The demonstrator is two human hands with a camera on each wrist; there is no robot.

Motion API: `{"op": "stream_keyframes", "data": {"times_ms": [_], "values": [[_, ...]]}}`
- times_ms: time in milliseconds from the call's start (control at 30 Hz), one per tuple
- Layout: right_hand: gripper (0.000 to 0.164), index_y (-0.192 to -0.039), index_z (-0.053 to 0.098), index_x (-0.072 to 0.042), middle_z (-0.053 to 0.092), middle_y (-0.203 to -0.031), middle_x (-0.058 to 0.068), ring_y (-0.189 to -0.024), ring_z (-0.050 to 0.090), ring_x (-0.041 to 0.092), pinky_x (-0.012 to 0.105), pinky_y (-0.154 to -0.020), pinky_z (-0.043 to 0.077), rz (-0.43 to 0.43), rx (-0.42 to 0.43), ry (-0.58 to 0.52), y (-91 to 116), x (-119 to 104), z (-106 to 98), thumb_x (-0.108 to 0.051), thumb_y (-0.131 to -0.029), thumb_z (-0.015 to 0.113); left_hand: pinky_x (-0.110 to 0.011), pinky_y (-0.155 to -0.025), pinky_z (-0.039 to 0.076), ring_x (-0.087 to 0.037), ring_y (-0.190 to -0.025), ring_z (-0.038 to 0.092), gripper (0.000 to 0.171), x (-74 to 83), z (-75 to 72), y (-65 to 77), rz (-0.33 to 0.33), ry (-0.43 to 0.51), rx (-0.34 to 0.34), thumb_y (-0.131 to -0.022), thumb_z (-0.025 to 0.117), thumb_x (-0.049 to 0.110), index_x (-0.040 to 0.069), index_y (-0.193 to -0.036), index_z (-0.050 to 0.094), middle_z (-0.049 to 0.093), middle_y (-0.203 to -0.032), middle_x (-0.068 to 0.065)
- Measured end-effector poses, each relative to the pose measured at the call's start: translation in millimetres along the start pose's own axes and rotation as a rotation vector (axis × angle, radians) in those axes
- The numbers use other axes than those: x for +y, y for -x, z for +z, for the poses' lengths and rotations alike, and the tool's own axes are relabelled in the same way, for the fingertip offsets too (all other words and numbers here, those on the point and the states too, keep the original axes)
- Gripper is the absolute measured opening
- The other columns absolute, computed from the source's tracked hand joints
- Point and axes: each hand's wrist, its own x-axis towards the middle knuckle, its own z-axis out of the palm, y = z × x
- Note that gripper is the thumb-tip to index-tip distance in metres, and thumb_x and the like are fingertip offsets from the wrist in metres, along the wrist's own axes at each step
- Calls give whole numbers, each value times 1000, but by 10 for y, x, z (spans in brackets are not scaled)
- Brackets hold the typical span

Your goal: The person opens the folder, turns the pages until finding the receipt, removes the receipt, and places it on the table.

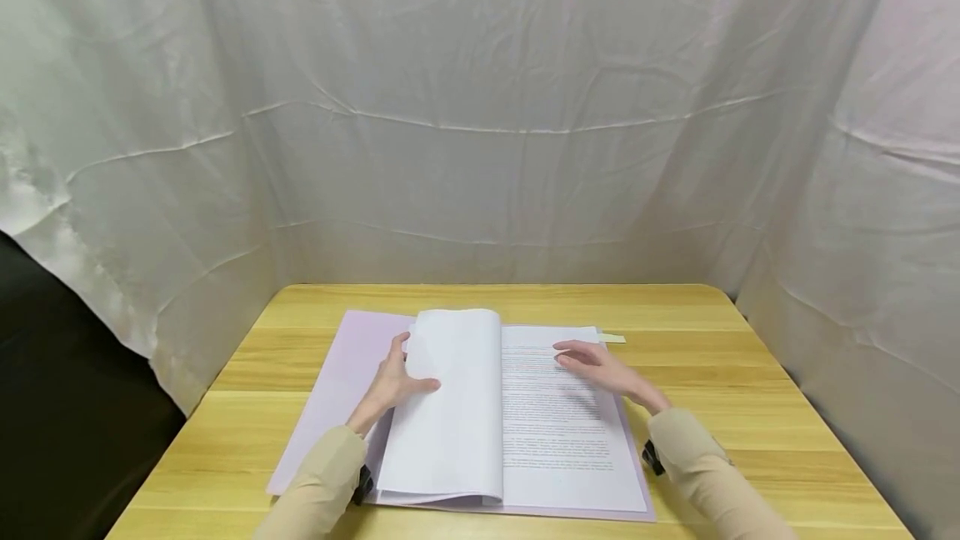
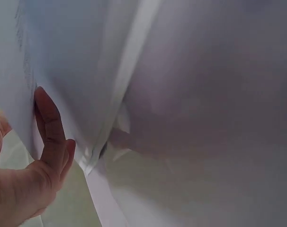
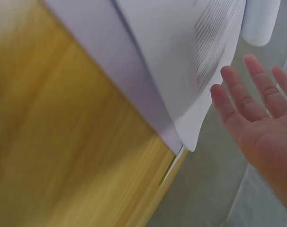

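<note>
A lilac folder (image 1: 358, 357) lies open on the table with a stack of paper sheets inside. My left hand (image 1: 392, 386) holds several turned sheets (image 1: 453, 407) at their left edge, thumb on the blank upper face and fingers behind. These sheets curve over at the middle of the folder. In the left wrist view, the left hand's fingers (image 2: 51, 127) lie along the back of the paper. My right hand (image 1: 600, 369) hovers over the upper right part of the printed page (image 1: 555, 432), fingers extended and apart, holding nothing. The right wrist view shows its open palm (image 3: 266, 132).
A pale strip (image 1: 612, 338) sticks out past the folder's top right corner. The wooden table (image 1: 750, 407) extends around the folder. Light grey curtains (image 1: 510, 173) hang behind and at both sides. Something black (image 1: 67, 407) covers the lower left.
</note>
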Motion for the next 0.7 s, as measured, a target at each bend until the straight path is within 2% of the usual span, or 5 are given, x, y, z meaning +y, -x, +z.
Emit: {"op": "stream_keyframes", "data": {"times_ms": [100,267,467,567,700], "values": [[49,-142,47,9,60,-136,31,-128,57,47,59,-107,48,-3,20,25,-26,43,-37,-21,-104,54,-67,-115,35,-57,-142,34,106,-19,-10,2,25,-42,-12,-76,87,10,-4,-155,18,31,-153,-41],[48,-138,49,12,63,-128,31,-122,60,47,58,-104,50,-11,65,57,-105,181,-82,-16,-101,60,-67,-115,35,-56,-142,33,103,-76,-11,12,82,-118,-14,-74,88,6,-5,-153,23,31,-156,-38],[48,-135,53,12,60,-133,32,-130,51,51,65,-111,40,34,149,150,-184,281,-130,-15,-97,66,-65,-113,38,-54,-137,41,101,-117,27,-1,96,-207,0,-69,89,2,-6,-151,30,43,-147,-37],[50,-135,54,10,56,-137,33,-135,45,54,68,-115,33,76,173,216,-220,294,-146,-14,-94,69,-65,-112,39,-55,-133,44,100,-110,53,9,88,-243,-1,-69,88,2,-7,-150,31,41,-145,-40],[54,-137,53,9,50,-144,35,-138,40,55,69,-116,31,132,182,230,-254,309,-177,-14,-91,71,-65,-112,37,-54,-131,43,99,-93,87,20,108,-309,-2,-70,89,5,-12,-149,32,37,-146,-41]]}}
